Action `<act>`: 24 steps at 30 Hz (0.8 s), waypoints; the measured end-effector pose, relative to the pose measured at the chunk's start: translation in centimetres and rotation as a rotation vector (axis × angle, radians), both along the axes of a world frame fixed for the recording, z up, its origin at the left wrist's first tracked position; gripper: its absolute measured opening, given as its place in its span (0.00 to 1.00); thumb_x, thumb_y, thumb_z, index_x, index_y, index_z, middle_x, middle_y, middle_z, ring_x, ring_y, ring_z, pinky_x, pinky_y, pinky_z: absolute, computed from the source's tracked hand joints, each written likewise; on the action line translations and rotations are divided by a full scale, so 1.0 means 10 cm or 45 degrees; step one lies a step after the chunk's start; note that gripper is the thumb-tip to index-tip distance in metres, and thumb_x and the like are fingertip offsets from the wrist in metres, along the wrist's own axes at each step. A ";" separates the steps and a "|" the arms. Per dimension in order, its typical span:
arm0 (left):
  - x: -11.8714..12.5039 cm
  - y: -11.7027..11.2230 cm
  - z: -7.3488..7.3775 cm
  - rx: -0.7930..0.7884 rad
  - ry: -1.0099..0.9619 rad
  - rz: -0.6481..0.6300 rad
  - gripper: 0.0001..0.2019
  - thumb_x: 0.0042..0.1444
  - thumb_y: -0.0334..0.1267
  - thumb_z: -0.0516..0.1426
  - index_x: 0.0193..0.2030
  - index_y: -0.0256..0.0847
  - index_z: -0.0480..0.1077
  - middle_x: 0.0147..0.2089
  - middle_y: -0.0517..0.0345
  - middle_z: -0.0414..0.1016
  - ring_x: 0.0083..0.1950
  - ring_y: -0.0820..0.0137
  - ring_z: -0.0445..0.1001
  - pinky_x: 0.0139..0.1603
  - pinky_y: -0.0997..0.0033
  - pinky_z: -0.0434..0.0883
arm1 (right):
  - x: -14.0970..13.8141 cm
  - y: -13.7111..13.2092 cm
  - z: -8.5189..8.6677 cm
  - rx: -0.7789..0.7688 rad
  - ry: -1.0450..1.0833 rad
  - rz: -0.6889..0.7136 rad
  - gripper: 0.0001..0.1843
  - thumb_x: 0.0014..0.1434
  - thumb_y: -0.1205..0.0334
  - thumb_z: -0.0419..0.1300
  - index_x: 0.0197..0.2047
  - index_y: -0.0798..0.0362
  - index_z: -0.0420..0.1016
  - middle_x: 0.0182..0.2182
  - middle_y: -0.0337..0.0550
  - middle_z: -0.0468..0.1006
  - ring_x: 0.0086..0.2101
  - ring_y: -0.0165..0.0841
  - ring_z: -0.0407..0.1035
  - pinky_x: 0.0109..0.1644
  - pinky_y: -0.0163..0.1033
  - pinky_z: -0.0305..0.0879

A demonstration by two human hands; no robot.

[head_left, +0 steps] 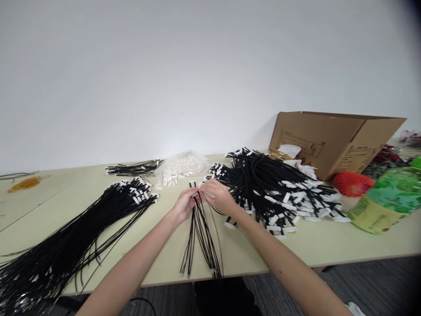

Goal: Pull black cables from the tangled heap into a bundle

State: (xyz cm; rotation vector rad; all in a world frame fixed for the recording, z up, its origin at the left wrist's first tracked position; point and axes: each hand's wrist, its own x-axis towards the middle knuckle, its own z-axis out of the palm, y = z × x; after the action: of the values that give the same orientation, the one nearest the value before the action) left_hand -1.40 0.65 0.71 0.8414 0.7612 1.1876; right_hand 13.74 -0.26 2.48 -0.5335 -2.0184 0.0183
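Pale surface (312, 245) before a white wall. Left hand (183, 205) and right hand (217, 195) meet at centre, each grip closed on the tagged upper ends of a bundle of black cords (201, 239) whose tails fan toward the near edge. Risk: a slackened pinch could let strands slide off that edge or tangle with the loose heap (263, 184) just beside the right hand. Counts: one held bundle, strands too fine to count; three other cord lots, namely that heap, a long sheaf (82, 237) and a back bundle (134, 168); one bag of white clips (182, 169); one cardboard box (332, 140).
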 end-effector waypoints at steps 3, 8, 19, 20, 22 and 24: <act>0.00 0.01 0.02 -0.049 -0.003 0.024 0.05 0.45 0.32 0.60 0.30 0.33 0.70 0.24 0.58 0.70 0.24 0.76 0.69 0.27 0.75 0.68 | 0.00 0.00 0.06 -0.493 0.538 0.216 0.06 0.57 0.61 0.54 0.35 0.52 0.70 0.31 0.42 0.75 0.35 0.33 0.70 0.44 0.42 0.67; 0.01 0.01 0.02 -0.085 -0.029 0.040 0.03 0.48 0.31 0.57 0.28 0.33 0.69 0.22 0.60 0.67 0.23 0.77 0.69 0.27 0.77 0.69 | 0.19 0.07 0.23 -0.902 1.309 0.462 0.09 0.51 0.56 0.60 0.31 0.53 0.67 0.25 0.36 0.70 0.28 0.27 0.68 0.37 0.38 0.69; 0.02 -0.03 0.04 -0.060 -0.010 0.073 0.02 0.50 0.29 0.55 0.29 0.33 0.68 0.25 0.58 0.69 0.23 0.77 0.69 0.28 0.76 0.70 | 0.61 0.17 0.31 -0.257 1.316 -0.488 0.15 0.53 0.54 0.56 0.40 0.55 0.74 0.27 0.39 0.68 0.23 0.24 0.58 0.24 0.31 0.54; 0.02 -0.03 0.04 -0.055 -0.014 0.073 0.02 0.50 0.29 0.56 0.29 0.33 0.68 0.25 0.58 0.69 0.23 0.77 0.69 0.28 0.75 0.70 | 0.57 0.14 0.31 -0.198 1.171 -0.525 0.13 0.54 0.55 0.56 0.38 0.55 0.75 0.27 0.39 0.68 0.24 0.25 0.58 0.26 0.32 0.55; 0.02 -0.03 0.04 -0.040 -0.023 0.070 0.01 0.49 0.29 0.56 0.29 0.33 0.68 0.26 0.58 0.69 0.24 0.77 0.69 0.28 0.75 0.70 | 0.47 0.07 0.29 -0.123 0.846 -0.528 0.10 0.55 0.58 0.56 0.32 0.54 0.75 0.24 0.38 0.66 0.24 0.26 0.57 0.27 0.33 0.55; 0.02 -0.03 0.03 -0.016 -0.024 0.059 0.02 0.49 0.30 0.57 0.29 0.34 0.68 0.26 0.58 0.70 0.24 0.76 0.69 0.28 0.75 0.70 | 0.36 0.01 0.26 -0.072 0.547 -0.491 0.09 0.55 0.60 0.56 0.28 0.54 0.73 0.21 0.37 0.63 0.24 0.27 0.57 0.29 0.34 0.55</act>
State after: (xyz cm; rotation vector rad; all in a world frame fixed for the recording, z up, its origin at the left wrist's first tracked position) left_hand -1.23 0.39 1.03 0.8045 0.7758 1.2293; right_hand 17.31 -0.13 5.09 -0.8683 -1.4791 -0.0412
